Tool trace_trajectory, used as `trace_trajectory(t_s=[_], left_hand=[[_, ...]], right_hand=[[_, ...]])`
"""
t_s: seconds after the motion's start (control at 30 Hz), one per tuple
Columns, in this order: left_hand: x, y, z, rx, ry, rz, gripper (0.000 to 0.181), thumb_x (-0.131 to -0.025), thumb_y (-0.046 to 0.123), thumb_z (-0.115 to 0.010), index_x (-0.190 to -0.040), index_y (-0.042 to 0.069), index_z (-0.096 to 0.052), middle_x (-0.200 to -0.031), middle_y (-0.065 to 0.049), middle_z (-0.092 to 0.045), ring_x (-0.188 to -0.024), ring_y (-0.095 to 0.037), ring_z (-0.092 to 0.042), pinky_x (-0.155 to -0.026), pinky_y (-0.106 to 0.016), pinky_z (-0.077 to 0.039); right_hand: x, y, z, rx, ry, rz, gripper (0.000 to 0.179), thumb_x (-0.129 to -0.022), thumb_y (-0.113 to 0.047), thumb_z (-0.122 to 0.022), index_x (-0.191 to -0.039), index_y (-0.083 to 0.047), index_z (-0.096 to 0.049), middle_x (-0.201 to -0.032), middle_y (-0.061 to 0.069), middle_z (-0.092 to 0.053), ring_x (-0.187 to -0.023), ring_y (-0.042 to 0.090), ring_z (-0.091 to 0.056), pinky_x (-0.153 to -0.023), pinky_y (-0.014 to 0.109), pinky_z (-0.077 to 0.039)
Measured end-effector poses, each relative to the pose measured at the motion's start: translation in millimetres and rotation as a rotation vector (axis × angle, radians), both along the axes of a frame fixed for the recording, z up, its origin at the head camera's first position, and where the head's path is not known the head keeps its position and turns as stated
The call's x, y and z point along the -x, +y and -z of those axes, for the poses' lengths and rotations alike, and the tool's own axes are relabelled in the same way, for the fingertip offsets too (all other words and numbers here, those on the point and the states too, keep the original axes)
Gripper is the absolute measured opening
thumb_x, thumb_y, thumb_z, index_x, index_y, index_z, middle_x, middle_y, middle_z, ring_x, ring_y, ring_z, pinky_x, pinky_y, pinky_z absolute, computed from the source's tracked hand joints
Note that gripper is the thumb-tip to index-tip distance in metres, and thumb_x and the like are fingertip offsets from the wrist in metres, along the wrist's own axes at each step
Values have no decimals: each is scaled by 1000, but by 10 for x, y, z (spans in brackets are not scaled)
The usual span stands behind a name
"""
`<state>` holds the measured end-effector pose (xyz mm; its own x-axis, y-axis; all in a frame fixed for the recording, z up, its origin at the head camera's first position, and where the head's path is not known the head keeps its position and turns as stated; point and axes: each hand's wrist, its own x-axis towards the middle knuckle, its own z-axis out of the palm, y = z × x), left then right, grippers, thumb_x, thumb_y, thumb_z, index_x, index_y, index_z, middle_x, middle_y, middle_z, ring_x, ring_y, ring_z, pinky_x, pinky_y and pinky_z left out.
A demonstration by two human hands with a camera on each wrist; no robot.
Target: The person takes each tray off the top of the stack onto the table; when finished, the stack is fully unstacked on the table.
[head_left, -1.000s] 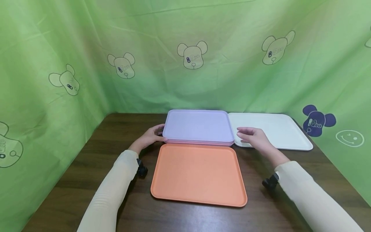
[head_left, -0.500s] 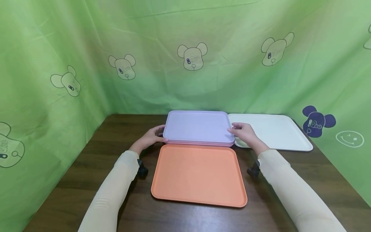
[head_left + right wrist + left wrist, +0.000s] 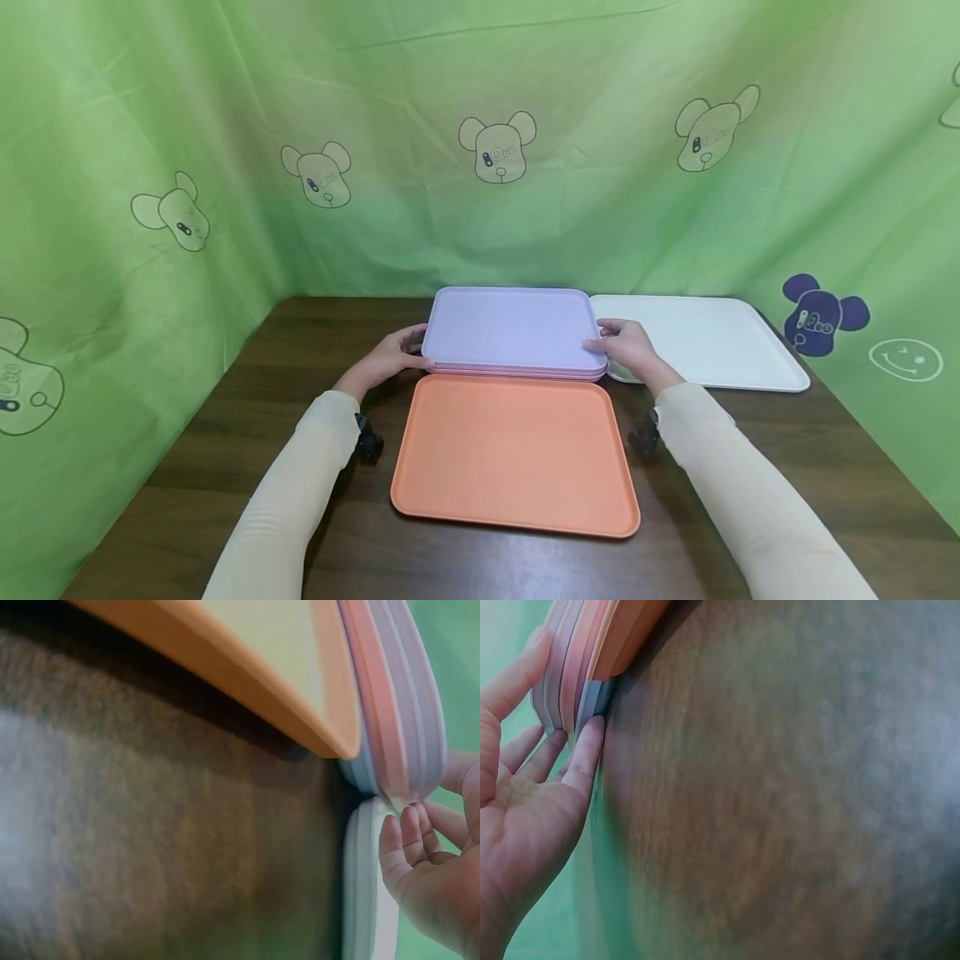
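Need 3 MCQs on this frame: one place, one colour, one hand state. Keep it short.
1. Where is the white tray?
A. right of the stack
B. on the orange tray
C. left of the stack

2. What colour is the top tray of the stack?
A. green
B. lilac
C. black

3. What is the left hand doing?
A. lying flat on the orange tray
B. holding the stack's left edge
C. raised off the table

Key: 1 A, it lies beside the stack's right edge. 2 B, the head view shows a lilac top. 3 B, the fingers sit at that edge in the left wrist view, as the right hand does on the other side.
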<state>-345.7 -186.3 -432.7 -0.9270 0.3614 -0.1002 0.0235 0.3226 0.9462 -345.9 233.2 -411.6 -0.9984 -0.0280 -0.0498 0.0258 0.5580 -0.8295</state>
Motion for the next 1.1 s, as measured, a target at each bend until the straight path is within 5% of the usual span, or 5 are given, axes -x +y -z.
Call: trace_trajectory(t_s=[0.73,1.1], left_hand=[[-25,-1,-16,-5,-7,4,81,-84,13,-77,-151,8,-32,-150,-15,-38,-136,-33,-36,-108,-48,-33],[8,-6,5,-3,-3,-2,81,-84,11,-77,-151,7,-32,-151,-15,-36,-137,-32,-36,-107,-46,-35]], right_hand=[[24,-39,69,1,54,45,53,-89,-3,-57,-136,17,-43,-130,35,-51,-122,43,-48,-104,46,-37],[33,38,31,85,34,68,53,-89,-5,-58,-137,13,-45,-133,31,-51,-121,39,-49,-102,42,-40]])
